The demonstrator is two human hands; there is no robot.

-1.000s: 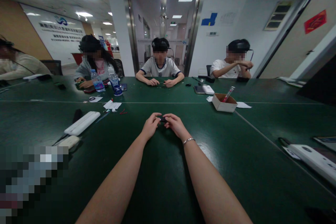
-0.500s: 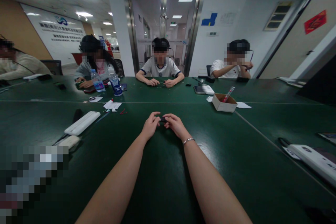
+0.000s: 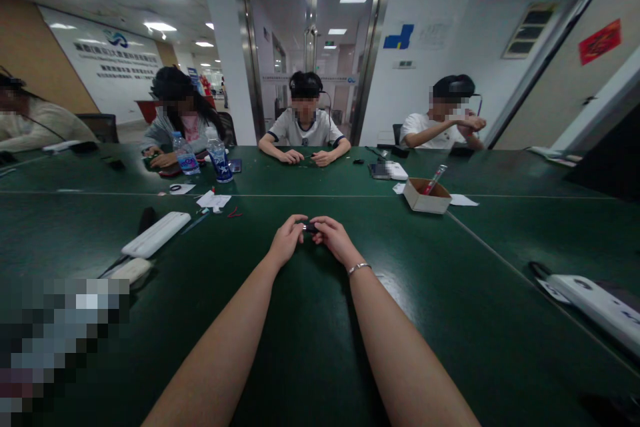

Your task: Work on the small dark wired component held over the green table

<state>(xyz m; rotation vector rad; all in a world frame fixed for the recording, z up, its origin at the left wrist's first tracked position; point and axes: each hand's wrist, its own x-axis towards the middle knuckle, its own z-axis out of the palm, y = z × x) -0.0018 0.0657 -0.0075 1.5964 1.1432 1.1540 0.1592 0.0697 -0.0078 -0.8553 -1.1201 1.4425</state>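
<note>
Just above the green table (image 3: 320,320), straight ahead of me, both hands meet at a small black stick with a shiny metal end (image 3: 311,228), which looks like a USB drive. My right hand (image 3: 332,235) pinches its black body between thumb and fingers. At the metal end, my left hand (image 3: 287,240) is closed with thumb and fingertips, its index finger stretched out above. Part of the stick is hidden by the fingers. A metal bracelet (image 3: 360,268) circles my right wrist.
Left of my arms lie a white power bank (image 3: 156,235) and a pixelated device (image 3: 65,327). Paper scraps (image 3: 214,200) and bottles (image 3: 221,161) are beyond them. An open box (image 3: 427,199) stands ahead right; another white device (image 3: 595,307) lies far right. Several people sit opposite, one person (image 3: 305,123) directly across.
My hands and the black stick stay almost in place, with the left fingers shifted very slightly. Across the table at right, a person's raised hands have moved a little.
</note>
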